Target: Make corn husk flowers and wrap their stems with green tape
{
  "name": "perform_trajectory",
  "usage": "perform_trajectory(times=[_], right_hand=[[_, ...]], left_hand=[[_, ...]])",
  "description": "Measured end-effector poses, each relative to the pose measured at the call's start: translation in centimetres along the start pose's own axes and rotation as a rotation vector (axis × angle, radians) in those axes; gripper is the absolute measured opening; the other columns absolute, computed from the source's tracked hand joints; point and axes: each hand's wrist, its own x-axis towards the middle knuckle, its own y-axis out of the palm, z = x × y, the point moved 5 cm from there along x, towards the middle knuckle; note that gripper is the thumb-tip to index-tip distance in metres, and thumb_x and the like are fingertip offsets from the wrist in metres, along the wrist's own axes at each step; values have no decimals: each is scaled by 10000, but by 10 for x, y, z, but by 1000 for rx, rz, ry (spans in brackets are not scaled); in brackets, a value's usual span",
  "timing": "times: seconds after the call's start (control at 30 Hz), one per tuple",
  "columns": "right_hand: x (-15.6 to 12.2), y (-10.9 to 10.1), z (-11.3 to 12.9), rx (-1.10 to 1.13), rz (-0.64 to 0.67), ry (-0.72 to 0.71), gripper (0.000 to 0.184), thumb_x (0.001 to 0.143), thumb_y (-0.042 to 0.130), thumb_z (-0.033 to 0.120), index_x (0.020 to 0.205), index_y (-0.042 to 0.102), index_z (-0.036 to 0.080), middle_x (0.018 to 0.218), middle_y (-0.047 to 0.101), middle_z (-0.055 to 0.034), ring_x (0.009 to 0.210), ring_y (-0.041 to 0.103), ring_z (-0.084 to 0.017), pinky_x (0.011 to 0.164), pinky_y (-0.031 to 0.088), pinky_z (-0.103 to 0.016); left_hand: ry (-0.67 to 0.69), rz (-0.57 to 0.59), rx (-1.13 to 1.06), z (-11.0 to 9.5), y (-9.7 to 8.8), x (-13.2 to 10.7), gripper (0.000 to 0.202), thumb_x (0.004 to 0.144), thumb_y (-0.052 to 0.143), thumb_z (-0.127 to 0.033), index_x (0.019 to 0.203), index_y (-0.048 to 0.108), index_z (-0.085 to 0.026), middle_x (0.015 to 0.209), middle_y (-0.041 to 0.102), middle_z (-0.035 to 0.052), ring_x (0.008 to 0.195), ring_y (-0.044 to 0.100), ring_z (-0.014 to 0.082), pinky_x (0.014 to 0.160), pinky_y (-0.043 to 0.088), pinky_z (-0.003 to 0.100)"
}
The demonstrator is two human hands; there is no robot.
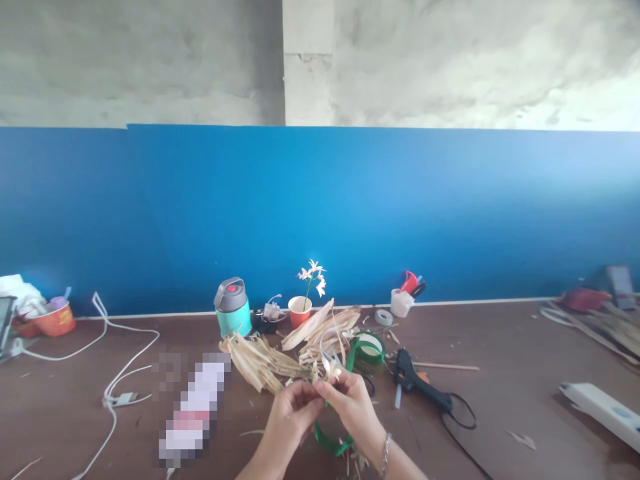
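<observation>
Above the brown desk, the left hand and right hand pinch 1 small cream-petalled flower near its base, presumably to spare the petals, with pale dried husks lying within reach beyond.

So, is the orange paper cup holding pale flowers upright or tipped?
Upright: the cup opens upward, and a green stem rises from it.

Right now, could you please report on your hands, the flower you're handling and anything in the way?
Right hand pinching white flower; left hand alongside, grip hidden. Green strip looping below. Dried husks close beyond; glue gun apart, to the right.
</observation>
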Motion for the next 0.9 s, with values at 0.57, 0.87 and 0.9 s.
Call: perform_trajectory(times=[0.57, 0.87, 0.9], right_hand=[[7, -44, 17, -237, -326, -115, 381, 746, 604, 511, 846, 666, 149, 718, 628, -54, 665, 535, -190, 587, 428, -271], [13, -52, 2, -307, -294, -94, 351, 746, 608, 469, 826, 680, 135, 772, 671, -90, 686, 568, -211, 600, 439, -288], [13, -53, 2, -308, -292, -94, 353, 741, 611, 471, 820, 681, 134, 764, 671, -89, 680, 569, -210, 598, 441, -288]], left_hand=[[11, -296, -9, -6, -44, 9, 419, 660, 657, -545, 702, 649, -128, 401, 385, -80, 385, 306, 59, 383, 179, 166], [162, -334, 353, 1, -61, 22, 460, 710, 540, -582, 767, 684, -148, 470, 591, 1, 356, 467, 126, 364, 340, 222], [178, -339, 377, 0, -63, 22, 428, 714, 548, -557, 768, 687, -156, 535, 643, 23, 394, 516, 145, 397, 382, 238]])
